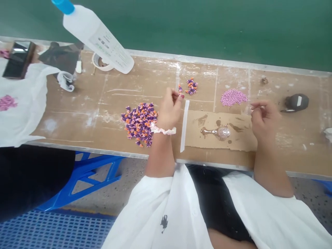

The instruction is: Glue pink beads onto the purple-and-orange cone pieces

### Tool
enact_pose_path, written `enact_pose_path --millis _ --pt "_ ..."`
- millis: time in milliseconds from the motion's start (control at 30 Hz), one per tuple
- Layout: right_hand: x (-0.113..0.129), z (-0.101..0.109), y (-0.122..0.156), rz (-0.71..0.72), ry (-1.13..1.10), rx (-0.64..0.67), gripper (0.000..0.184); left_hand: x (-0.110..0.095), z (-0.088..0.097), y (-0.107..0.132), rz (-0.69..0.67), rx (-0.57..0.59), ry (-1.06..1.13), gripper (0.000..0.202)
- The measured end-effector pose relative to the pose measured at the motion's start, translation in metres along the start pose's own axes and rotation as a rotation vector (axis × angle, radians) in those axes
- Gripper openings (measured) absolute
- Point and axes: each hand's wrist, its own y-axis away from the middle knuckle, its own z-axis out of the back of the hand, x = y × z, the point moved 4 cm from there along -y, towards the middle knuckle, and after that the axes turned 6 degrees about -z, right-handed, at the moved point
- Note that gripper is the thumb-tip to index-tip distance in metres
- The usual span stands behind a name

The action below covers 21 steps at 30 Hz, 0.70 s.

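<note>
My left hand (169,110), a scrunchie on its wrist, is closed in a pinch above the table. Whatever sits between its fingertips is too small to make out. Just beyond those fingertips lies a small group of purple and orange figure-like pieces (192,86). A bigger pile of the same pieces (140,122) spreads to the left of that wrist. My right hand (266,119) is also pinched, its fingertips close to a heap of tiny pink pieces (233,97); I cannot see what it holds. Between the hands, a clear glossy puddle (223,132) rests on a cardboard strip (194,138).
White tape (184,126) edges the cardboard. A large white bottle with a blue cap (98,38) stands at the back left beside a tape roll (100,62). A dark rounded object (298,102) lies at right. White sheeting (23,114) and a dark box (19,58) are far left.
</note>
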Motion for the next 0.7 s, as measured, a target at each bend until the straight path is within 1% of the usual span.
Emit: enact_pose_path --millis 33,100,133,200,300,367,500,600,700 --pt "-0.006 0.0 -0.002 -0.055 0.012 -0.003 0.023 -0.004 -0.012 0.003 -0.013 0.063 0.159 0.018" --pt "-0.015 0.0 -0.006 -0.136 0.057 -0.027 0.021 -0.011 -0.035 0.012 0.007 0.207 0.416 0.021" --pt "-0.019 -0.002 -0.008 -0.161 0.081 -0.01 0.021 -0.014 -0.043 0.016 0.026 0.267 0.507 0.022" --pt "-0.026 -0.005 -0.011 -0.173 0.12 0.003 0.021 -0.019 -0.054 0.024 0.057 0.32 0.623 0.024" --pt "-0.033 -0.01 -0.014 -0.142 0.184 0.005 0.02 -0.022 -0.056 0.029 0.079 0.286 0.717 0.028" --pt "-0.036 -0.014 -0.014 -0.087 0.222 0.018 0.017 -0.022 -0.055 0.03 0.091 0.265 0.745 0.031" --pt "-0.039 -0.022 -0.014 0.002 0.248 0.029 0.01 -0.021 -0.056 0.031 0.083 0.291 0.772 0.021" --pt "-0.04 -0.023 -0.013 -0.01 0.251 0.043 0.008 -0.021 -0.057 0.031 0.083 0.303 0.798 0.017" --pt "-0.037 -0.018 -0.012 -0.046 0.304 0.086 0.006 -0.02 -0.057 0.031 0.095 0.308 0.797 0.016"
